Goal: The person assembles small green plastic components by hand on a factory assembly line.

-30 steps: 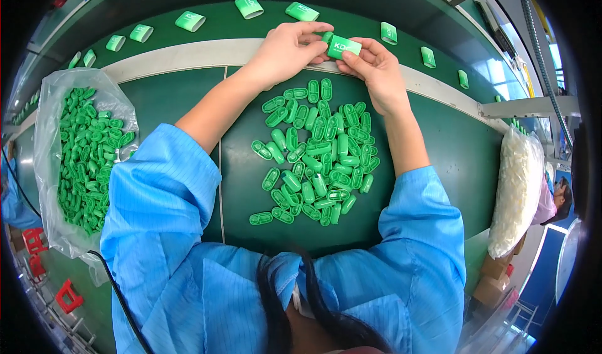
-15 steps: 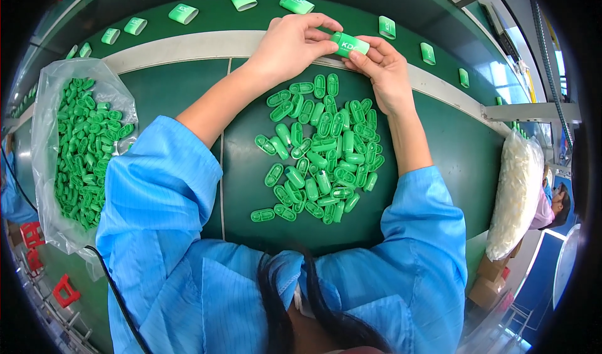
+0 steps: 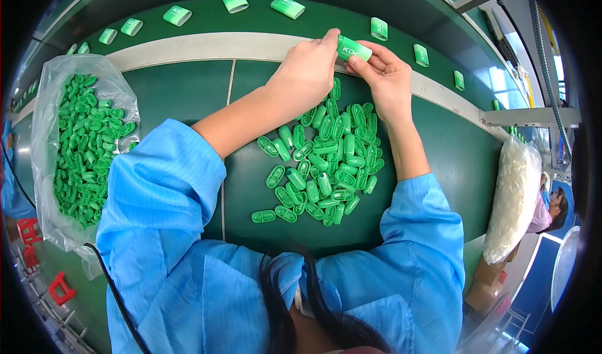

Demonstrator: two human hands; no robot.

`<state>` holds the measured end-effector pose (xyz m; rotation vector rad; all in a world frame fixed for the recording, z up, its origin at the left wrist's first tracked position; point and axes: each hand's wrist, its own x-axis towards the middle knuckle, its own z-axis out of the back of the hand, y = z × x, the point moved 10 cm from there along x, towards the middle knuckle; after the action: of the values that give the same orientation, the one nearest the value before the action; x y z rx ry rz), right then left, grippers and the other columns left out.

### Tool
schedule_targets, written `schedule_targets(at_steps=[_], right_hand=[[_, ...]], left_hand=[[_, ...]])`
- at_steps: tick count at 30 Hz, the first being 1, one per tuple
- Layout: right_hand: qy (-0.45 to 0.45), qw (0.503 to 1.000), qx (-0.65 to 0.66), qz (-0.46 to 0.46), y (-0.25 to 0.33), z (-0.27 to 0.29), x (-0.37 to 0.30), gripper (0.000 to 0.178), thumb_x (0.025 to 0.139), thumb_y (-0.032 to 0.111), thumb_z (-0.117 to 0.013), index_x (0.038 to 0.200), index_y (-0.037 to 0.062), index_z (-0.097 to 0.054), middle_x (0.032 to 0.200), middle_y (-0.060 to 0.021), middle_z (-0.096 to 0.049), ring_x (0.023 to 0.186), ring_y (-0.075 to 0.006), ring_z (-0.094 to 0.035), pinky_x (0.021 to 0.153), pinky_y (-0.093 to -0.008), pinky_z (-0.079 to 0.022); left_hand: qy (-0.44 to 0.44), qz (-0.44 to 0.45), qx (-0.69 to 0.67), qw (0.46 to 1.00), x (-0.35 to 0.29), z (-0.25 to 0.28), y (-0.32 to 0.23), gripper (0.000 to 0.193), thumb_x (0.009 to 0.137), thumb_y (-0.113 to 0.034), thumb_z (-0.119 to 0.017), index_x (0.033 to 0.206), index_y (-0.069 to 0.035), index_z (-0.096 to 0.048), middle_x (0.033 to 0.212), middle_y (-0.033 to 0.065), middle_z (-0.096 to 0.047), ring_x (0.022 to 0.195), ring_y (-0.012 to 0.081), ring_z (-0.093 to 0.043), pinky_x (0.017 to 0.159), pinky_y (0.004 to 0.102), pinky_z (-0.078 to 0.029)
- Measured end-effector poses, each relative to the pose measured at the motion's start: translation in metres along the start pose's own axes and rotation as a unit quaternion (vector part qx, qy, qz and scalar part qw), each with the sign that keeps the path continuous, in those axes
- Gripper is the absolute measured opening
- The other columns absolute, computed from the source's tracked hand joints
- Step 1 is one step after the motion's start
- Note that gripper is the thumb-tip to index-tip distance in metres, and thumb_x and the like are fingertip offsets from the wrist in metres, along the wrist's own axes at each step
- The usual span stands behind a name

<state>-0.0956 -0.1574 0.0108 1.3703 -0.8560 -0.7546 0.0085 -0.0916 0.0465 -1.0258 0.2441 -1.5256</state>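
Green, a flat printed case (image 3: 355, 50) shows on my feed above the pale rail (image 3: 213, 45), pinched between the right hand's (image 3: 390, 81) thumb and fingers. The left hand (image 3: 308, 67) is at its left end; I cannot tell its finger grip. Oval shells (image 3: 326, 127) lie this side of the rail.
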Motion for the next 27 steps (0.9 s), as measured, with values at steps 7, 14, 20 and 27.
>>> schedule_targets(at_steps=[7,14,20,27], right_hand=[[0.006,0.997,-0.054,0.049,0.005,0.001,0.009,0.031,0.079,0.0,-0.062,0.108,-0.0062,-0.054,0.09,-0.0109,-0.063,0.077,-0.0128,-0.061,0.071,-0.024,-0.051],[-0.059,0.904,-0.406,0.121,0.002,0.048,0.087,0.041,0.081,0.031,-0.06,0.11,0.0025,-0.057,0.094,-0.0139,-0.062,0.085,-0.024,-0.061,0.077,-0.0324,-0.048],[-0.064,0.815,-0.549,0.171,0.0,0.046,0.097,0.039,0.078,0.033,-0.061,0.104,0.0034,-0.059,0.1,-0.0183,-0.059,0.094,-0.0349,-0.056,0.084,-0.0411,-0.044],[-0.101,0.907,-0.398,0.097,0.014,0.044,0.052,0.04,0.074,0.018,-0.068,0.107,0.0023,-0.053,0.091,-0.0134,-0.062,0.068,-0.0225,-0.063,0.064,-0.0306,-0.05]], left_hand=[[0.001,-0.023,0.088,0.996,0.008,-0.003,0.009,0.032,0.08,-0.006,-0.051,0.11,0.004,-0.047,0.078,0.0237,-0.059,0.07,0.0388,-0.058,0.059,0.0437,-0.046],[0.059,0.074,0.032,0.995,0.07,-0.006,0.063,0.027,0.077,-0.019,-0.055,0.097,-0.003,-0.063,0.077,0.0159,-0.063,0.072,0.0339,-0.06,0.074,0.038,-0.048],[-0.017,-0.051,0.201,0.978,0.058,0.008,0.022,0.024,0.075,-0.024,-0.06,0.085,-0.002,-0.066,0.087,0.0138,-0.06,0.087,0.0292,-0.057,0.074,0.0386,-0.048],[0.125,-0.133,0.23,0.956,-0.013,-0.023,-0.029,0.029,0.072,-0.029,-0.066,0.074,-0.001,-0.06,0.079,0.011,-0.055,0.085,0.0255,-0.053,0.072,0.0359,-0.046]])
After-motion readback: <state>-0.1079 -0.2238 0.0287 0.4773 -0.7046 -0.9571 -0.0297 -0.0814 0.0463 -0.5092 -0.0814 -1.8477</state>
